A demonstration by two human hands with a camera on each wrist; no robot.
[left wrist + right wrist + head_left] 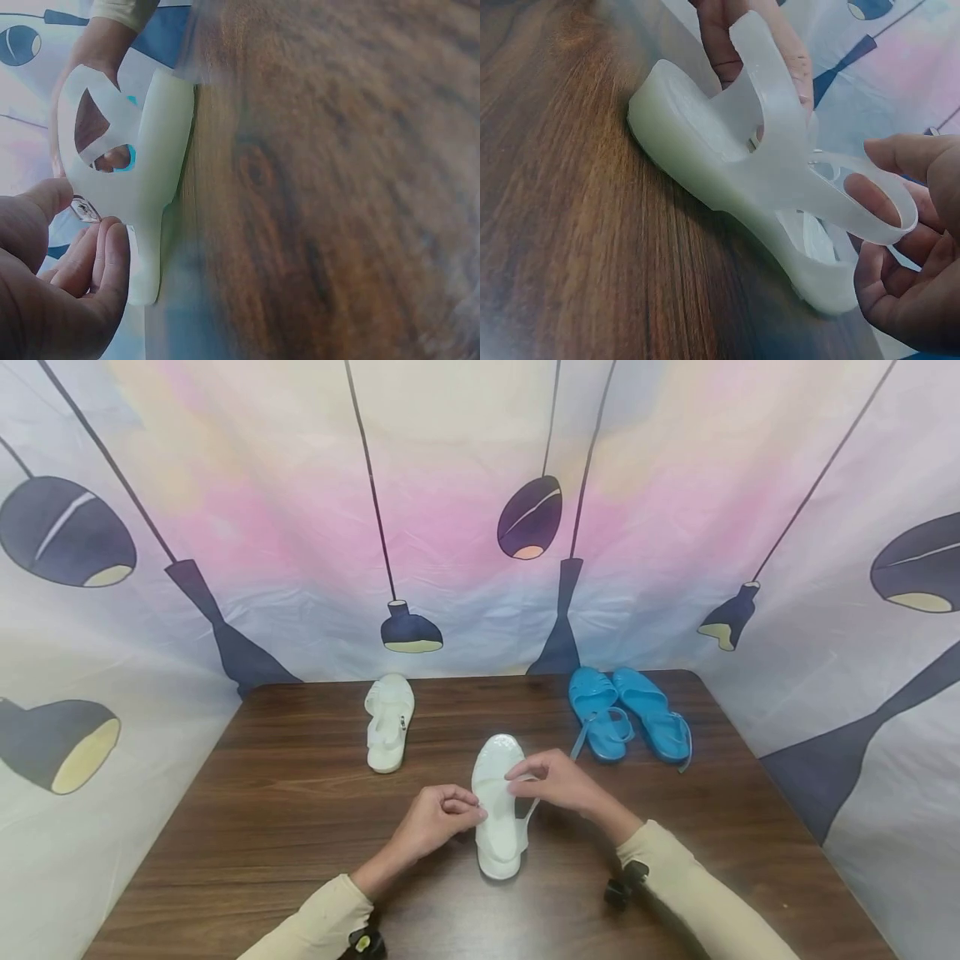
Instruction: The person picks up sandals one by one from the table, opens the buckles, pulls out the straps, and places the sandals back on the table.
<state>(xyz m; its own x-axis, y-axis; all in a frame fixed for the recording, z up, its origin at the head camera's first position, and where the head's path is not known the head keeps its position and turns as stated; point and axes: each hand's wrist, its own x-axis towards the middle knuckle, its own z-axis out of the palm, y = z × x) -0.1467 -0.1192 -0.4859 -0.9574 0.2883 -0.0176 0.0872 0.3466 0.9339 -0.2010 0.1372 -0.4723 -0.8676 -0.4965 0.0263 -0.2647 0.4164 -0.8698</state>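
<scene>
A white sandal (498, 827) stands on the table in front of me, its toe pointing away. My left hand (438, 818) is at its left side. In the left wrist view, thumb and fingers pinch the small metal buckle (85, 209) on the sandal's upper. On the other side, my right hand (558, 781) curls loosely round the sandal's ankle strap (900, 225). The right wrist view has that strap bent into a loop, with a finger inside it and the thumb (889, 150) close above. Part of the strap is hidden behind the upper.
Another white sandal (386, 735) lies at the back left of the brown wooden table (300, 793). Two blue sandals, a left one (592, 693) and a right one (645, 697), lie at the back right with straps loose. A printed curtain (465, 527) hangs behind the table.
</scene>
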